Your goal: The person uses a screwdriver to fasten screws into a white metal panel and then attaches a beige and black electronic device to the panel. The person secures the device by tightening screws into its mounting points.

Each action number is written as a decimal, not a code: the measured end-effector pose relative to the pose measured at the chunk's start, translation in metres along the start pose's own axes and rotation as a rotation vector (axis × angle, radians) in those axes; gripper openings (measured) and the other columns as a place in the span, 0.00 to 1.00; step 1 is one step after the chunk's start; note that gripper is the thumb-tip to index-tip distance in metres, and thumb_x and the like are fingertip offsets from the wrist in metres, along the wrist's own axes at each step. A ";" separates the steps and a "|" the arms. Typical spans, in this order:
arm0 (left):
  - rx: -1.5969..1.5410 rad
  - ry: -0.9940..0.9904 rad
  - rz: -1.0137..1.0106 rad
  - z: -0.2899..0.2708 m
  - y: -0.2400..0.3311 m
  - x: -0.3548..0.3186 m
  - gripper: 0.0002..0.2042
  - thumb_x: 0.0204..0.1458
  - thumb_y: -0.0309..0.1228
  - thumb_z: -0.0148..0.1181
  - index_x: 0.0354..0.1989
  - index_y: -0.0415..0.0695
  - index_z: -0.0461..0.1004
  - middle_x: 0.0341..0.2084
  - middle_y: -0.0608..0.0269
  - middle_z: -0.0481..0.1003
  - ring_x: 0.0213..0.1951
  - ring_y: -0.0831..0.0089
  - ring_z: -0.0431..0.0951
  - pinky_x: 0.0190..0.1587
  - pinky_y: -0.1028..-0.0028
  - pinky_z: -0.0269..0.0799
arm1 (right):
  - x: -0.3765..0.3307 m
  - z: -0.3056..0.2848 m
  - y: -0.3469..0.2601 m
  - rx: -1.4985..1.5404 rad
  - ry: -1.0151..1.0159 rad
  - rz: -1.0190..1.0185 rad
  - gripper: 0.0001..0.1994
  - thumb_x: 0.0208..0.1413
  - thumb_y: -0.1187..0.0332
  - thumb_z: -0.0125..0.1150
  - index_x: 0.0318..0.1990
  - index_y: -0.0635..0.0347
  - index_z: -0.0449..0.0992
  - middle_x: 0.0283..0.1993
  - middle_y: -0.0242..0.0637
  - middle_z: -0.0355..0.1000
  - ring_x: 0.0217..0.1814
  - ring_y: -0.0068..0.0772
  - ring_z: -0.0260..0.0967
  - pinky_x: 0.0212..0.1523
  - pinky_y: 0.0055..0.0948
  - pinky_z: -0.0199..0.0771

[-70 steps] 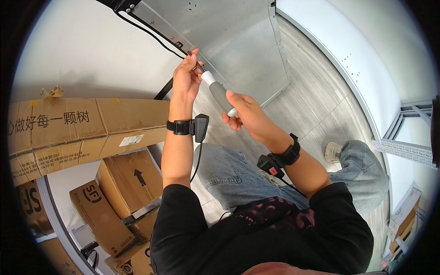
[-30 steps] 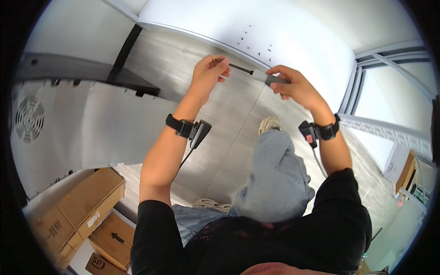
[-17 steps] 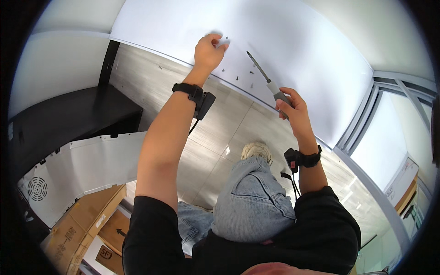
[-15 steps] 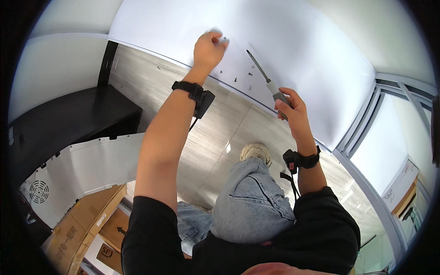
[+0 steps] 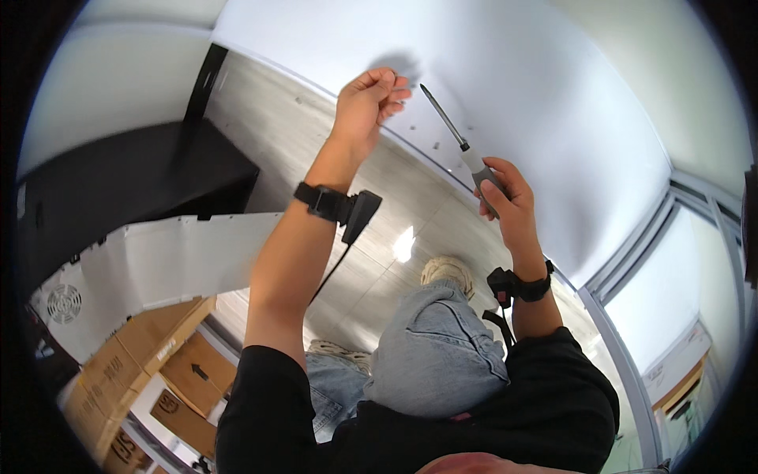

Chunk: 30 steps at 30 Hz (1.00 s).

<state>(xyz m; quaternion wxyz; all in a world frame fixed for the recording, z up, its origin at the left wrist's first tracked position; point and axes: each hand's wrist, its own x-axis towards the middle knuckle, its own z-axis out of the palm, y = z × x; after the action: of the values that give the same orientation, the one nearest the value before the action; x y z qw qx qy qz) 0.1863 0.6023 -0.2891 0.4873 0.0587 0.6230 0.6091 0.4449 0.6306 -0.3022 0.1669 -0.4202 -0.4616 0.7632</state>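
My left hand is raised over the near edge of the white tabletop. Its thumb and forefinger pinch a small screw, barely visible at the fingertips, while the other fingers are loosely spread. In my right hand is a screwdriver with a grey handle and a dark shaft; its tip points up and left, toward my left hand. Between the hands, a few loose screws lie scattered on the tabletop, blurred and small.
Left of me stands a black cabinet, with a white metal panel having a round vent in front. Cardboard boxes are stacked at lower left. A grey metal frame runs along the right side. Tiled floor lies below the table edge.
My left hand has lifted off the tabletop with the small screw pinched in it. The screwdriver stays in my right hand, nearly unmoved. The whole view has shifted slightly.
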 end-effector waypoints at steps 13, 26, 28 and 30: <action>-0.503 0.085 0.116 -0.176 0.011 -0.123 0.06 0.59 0.28 0.47 0.37 0.40 0.70 0.33 0.62 0.74 0.36 0.71 0.77 0.41 0.75 0.75 | 0.013 0.139 -0.017 -0.397 -0.496 -0.097 0.15 0.53 0.71 0.59 0.48 0.61 0.71 0.29 0.27 0.67 0.25 0.15 0.59 0.26 0.17 0.61; -0.498 0.347 0.218 -0.242 -0.004 -0.211 0.06 0.59 0.28 0.49 0.35 0.40 0.71 0.30 0.61 0.75 0.34 0.73 0.77 0.39 0.77 0.75 | 0.000 0.219 -0.018 -0.631 -0.752 -0.234 0.13 0.50 0.72 0.59 0.45 0.61 0.72 0.27 0.29 0.68 0.27 0.17 0.60 0.28 0.20 0.61; -0.484 0.402 0.189 -0.238 -0.002 -0.218 0.06 0.59 0.28 0.49 0.34 0.40 0.71 0.30 0.61 0.75 0.34 0.74 0.77 0.38 0.77 0.75 | -0.003 0.220 -0.018 -0.688 -0.751 -0.355 0.14 0.49 0.72 0.60 0.45 0.61 0.73 0.26 0.30 0.68 0.26 0.18 0.61 0.28 0.21 0.62; -0.465 0.408 0.181 -0.243 -0.003 -0.221 0.06 0.58 0.29 0.50 0.35 0.40 0.71 0.29 0.62 0.74 0.33 0.74 0.76 0.37 0.77 0.75 | -0.011 0.224 -0.024 -0.752 -0.737 -0.419 0.13 0.49 0.73 0.60 0.44 0.61 0.73 0.25 0.33 0.68 0.25 0.21 0.62 0.27 0.22 0.63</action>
<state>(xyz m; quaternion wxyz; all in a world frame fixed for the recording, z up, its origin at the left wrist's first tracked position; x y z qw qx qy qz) 0.1373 0.2839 -0.2260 0.2968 -0.1224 0.5441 0.7751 0.2702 0.5094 -0.2267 -0.0189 -0.0558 -0.8031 0.5930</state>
